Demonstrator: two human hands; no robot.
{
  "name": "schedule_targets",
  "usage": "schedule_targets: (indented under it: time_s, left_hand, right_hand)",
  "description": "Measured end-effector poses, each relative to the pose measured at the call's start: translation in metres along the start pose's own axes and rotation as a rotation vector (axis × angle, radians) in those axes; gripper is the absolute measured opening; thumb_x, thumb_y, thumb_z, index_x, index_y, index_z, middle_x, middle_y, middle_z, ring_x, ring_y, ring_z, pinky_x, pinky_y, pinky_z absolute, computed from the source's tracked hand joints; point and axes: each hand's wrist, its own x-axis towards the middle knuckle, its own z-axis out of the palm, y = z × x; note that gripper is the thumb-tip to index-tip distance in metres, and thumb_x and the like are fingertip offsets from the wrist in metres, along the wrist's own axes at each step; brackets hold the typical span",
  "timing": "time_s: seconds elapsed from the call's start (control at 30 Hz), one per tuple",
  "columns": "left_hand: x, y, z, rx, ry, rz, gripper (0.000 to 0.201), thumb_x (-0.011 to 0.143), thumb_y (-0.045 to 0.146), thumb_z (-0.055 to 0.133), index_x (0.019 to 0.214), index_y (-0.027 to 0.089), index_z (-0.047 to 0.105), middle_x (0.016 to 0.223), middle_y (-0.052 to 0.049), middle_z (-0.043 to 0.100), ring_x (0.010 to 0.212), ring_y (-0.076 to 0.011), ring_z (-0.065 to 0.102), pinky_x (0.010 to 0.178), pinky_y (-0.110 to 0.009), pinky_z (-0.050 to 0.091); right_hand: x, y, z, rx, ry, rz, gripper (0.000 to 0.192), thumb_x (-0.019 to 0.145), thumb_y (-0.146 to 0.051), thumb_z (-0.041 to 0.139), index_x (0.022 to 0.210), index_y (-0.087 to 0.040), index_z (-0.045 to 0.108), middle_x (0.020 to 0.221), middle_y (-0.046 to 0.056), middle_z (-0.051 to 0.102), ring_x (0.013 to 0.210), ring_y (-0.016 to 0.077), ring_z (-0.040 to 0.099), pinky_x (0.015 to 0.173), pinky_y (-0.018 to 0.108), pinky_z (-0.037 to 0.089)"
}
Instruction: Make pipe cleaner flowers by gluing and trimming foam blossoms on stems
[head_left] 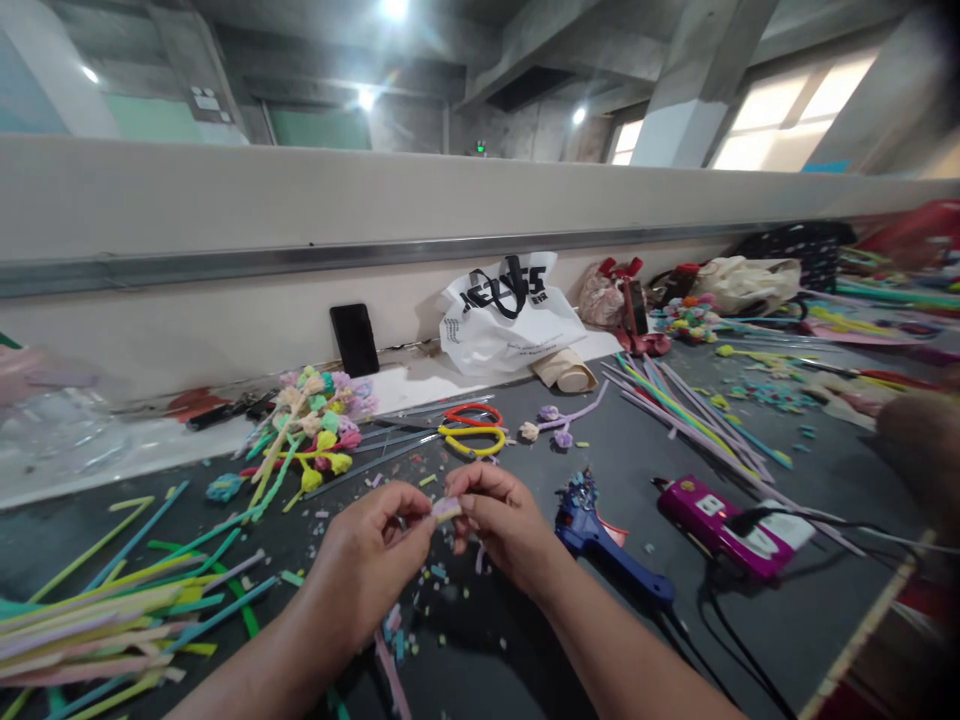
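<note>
My left hand [367,555] and my right hand [499,520] meet above the dark table [465,630], both pinching a small pale purple pipe-cleaner piece [446,509] between the fingertips. Behind my hands lie scissors with yellow and red handles [472,430]. A bunch of finished pipe-cleaner flowers [311,425] in pastel colours lies to the far left of them. A blue glue gun [600,535] rests just right of my right hand.
A pile of coloured pipe cleaners [112,615] sits at the left front, another long bundle [690,410] at the right. A magenta power strip [724,515], a white plastic bag [510,310], a black phone [355,339] and a blurred person's hand [919,440] are around.
</note>
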Motion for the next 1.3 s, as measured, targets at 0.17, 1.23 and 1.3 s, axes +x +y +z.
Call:
schedule_targets:
  time_s: [0.17, 1.23, 1.3]
  left_hand:
    - [-0.001, 0.003, -0.002, 0.037, 0.030, 0.024, 0.015, 0.074, 0.031, 0.055, 0.071, 0.018, 0.062, 0.060, 0.002, 0.055, 0.050, -0.0100, 0.044, 0.046, -0.019, 0.032]
    - [0.002, -0.024, 0.003, 0.334, 0.105, 0.541, 0.017, 0.082, 0.018, 0.044, 0.098, 0.023, 0.049, 0.101, -0.005, 0.054, 0.094, -0.0167, 0.053, 0.079, -0.027, 0.043]
    - [0.002, -0.023, 0.002, 0.374, 0.085, 0.545, 0.017, 0.083, 0.020, 0.044, 0.099, 0.024, 0.049, 0.102, -0.005, 0.054, 0.094, -0.0168, 0.053, 0.077, -0.026, 0.044]
  right_hand:
    - [-0.001, 0.003, -0.004, -0.100, -0.028, -0.082, 0.012, 0.071, -0.022, 0.068, 0.080, -0.016, 0.062, 0.068, -0.001, 0.059, 0.053, 0.0092, 0.054, 0.049, 0.022, 0.050]
    - [0.004, 0.002, 0.002, 0.235, 0.165, 0.242, 0.015, 0.062, -0.015, 0.075, 0.069, -0.012, 0.061, 0.053, -0.003, 0.056, 0.043, 0.0027, 0.049, 0.044, 0.011, 0.049]
    - [0.003, 0.003, 0.002, 0.243, 0.153, 0.246, 0.014, 0.063, -0.014, 0.073, 0.070, -0.012, 0.062, 0.054, -0.003, 0.056, 0.043, 0.0026, 0.049, 0.044, 0.011, 0.049]
